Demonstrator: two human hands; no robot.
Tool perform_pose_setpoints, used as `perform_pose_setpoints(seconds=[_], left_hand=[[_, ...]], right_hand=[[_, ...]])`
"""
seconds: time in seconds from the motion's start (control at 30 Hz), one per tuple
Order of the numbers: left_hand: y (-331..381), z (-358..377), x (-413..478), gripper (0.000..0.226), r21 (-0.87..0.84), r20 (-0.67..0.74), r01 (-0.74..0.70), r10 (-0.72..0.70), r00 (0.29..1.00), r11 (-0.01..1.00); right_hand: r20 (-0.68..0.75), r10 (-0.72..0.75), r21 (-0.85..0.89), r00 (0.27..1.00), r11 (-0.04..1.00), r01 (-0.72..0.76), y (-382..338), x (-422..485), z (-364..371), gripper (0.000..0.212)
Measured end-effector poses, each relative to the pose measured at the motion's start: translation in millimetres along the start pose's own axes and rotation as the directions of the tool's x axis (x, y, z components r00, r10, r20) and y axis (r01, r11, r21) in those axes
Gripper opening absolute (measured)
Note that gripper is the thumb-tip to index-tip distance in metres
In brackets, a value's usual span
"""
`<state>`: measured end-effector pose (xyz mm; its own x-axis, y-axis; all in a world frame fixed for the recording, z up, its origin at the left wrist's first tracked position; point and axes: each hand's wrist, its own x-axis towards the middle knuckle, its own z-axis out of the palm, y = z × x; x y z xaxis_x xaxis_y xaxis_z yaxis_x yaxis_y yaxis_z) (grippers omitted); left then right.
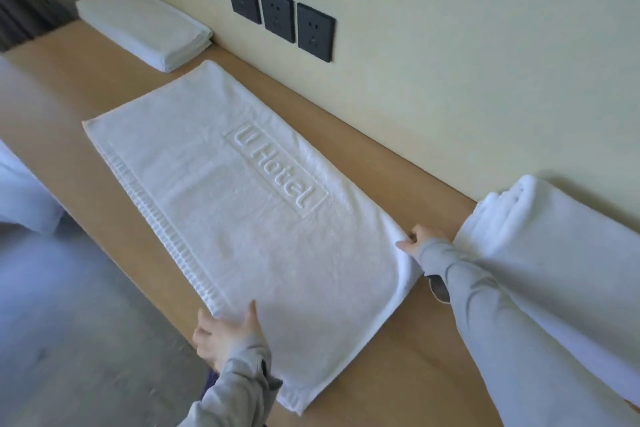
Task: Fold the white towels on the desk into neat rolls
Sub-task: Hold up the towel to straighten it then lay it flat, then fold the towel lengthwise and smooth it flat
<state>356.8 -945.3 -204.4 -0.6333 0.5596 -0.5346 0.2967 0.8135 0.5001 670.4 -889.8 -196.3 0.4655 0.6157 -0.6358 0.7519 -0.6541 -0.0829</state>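
Note:
A white towel (242,204) with raised "Hotel" lettering lies spread flat along the wooden desk (398,350). My left hand (225,333) grips its near long edge, thumb on top and fingers curled under. My right hand (417,241) pinches the towel's far edge close to the wall side, fingers partly hidden by the grey sleeve. A rolled white towel (554,253) lies on the desk to the right, beside my right forearm. A stack of folded white towels (145,24) sits at the desk's far left end.
Three black wall sockets (278,12) are set in the cream wall behind the desk. A grey floor (79,340) lies below the desk's near edge. White bedding (20,191) shows at the left edge. A dark curtain (24,0) hangs at the far left.

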Motion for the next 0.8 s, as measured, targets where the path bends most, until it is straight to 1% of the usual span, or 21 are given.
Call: perform_pose_setpoints(seconds=[0.03, 0.1, 0.17, 0.2, 0.27, 0.3, 0.37, 0.43, 0.47, 0.53, 0.6, 0.63, 0.67, 0.7, 0.73, 0.77, 0.8], left_hand=[[-4, 1, -7, 0.088, -0.037, 0.013, 0.105, -0.104, 0.994, 0.994], [-12, 6, -18, 0.088, -0.098, 0.064, 0.237, -0.232, 0.971, 0.967], [-20, 10, -24, 0.09, -0.185, 0.144, 0.345, -0.322, 0.936, 0.92], [-23, 11, -28, 0.09, -0.199, 0.192, 0.403, -0.368, 0.91, 0.893], [-30, 12, -37, 0.083, -0.157, 0.293, 0.475, -0.418, 0.86, 0.866], [-33, 12, -41, 0.076, -0.144, 0.326, 0.482, -0.418, 0.848, 0.864], [-41, 10, -49, 0.06, -0.178, 0.348, 0.463, -0.384, 0.855, 0.868], [-44, 3, -56, 0.047, -0.233, 0.307, 0.395, -0.318, 0.897, 0.889], [-43, -1, -57, 0.05, -0.254, 0.278, 0.363, -0.292, 0.915, 0.897], [-36, -10, -55, 0.065, -0.318, 0.227, 0.305, -0.241, 0.944, 0.898], [-24, -21, -51, 0.083, -0.414, 0.203, 0.274, -0.205, 0.957, 0.868], [-18, -28, -49, 0.086, -0.464, 0.206, 0.252, -0.173, 0.963, 0.849], [-11, -35, -48, 0.08, -0.516, 0.221, 0.226, -0.127, 0.967, 0.826], [-5, -42, -46, 0.065, -0.564, 0.236, 0.193, -0.068, 0.969, 0.803], [1, -49, -44, 0.043, -0.615, 0.251, 0.168, -0.01, 0.968, 0.771], [8, -58, -42, 0.023, -0.662, 0.273, 0.159, 0.038, 0.961, 0.732], [14, -67, -39, 0.01, -0.702, 0.292, 0.153, 0.085, 0.953, 0.696]], right_hand=[[0.042, 0.005, 0.004, 0.999, 1.0, -0.006, 1, 2, -1, 0.057], [0.1, 0.008, -0.002, 0.995, 1.0, -0.008, 4, 6, -5, 0.066], [0.146, 0.017, 0.012, 0.989, 1.0, -0.019, 5, 10, -10, 0.075], [0.167, 0.018, 0.036, 0.986, 0.999, -0.024, 6, 12, -12, 0.078], [0.187, 0.009, 0.094, 0.982, 0.995, -0.027, 8, 16, -13, 0.079], [0.18, -0.004, 0.115, 0.984, 0.993, -0.017, 9, 17, -14, 0.077], [0.139, -0.043, 0.162, 0.989, 0.987, 0.02, 12, 18, -17, 0.067], [0.075, -0.085, 0.25, 0.994, 0.966, 0.064, 15, 18, -20, 0.056], [0.039, -0.115, 0.306, 0.993, 0.947, 0.098, 17, 17, -22, 0.049], [-0.032, -0.189, 0.426, 0.981, 0.886, 0.184, 18, 10, -25, 0.04], [-0.137, -0.262, 0.553, 0.955, 0.78, 0.294, 13, 0, -31, 0.035], [-0.202, -0.292, 0.591, 0.935, 0.724, 0.354, 9, -6, -35, 0.032], [-0.258, -0.32, 0.617, 0.911, 0.671, 0.411, 4, -12, -40, 0.027], [-0.301, -0.344, 0.641, 0.89, 0.618, 0.455, -2, -18, -45, 0.021], [-0.323, -0.36, 0.672, 0.875, 0.564, 0.48, -9, -24, -51, 0.016], [-0.331, -0.366, 0.713, 0.87, 0.507, 0.485, -16, -29, -56, 0.013], [-0.337, -0.36, 0.761, 0.87, 0.439, 0.477, -23, -34, -62, 0.014]])
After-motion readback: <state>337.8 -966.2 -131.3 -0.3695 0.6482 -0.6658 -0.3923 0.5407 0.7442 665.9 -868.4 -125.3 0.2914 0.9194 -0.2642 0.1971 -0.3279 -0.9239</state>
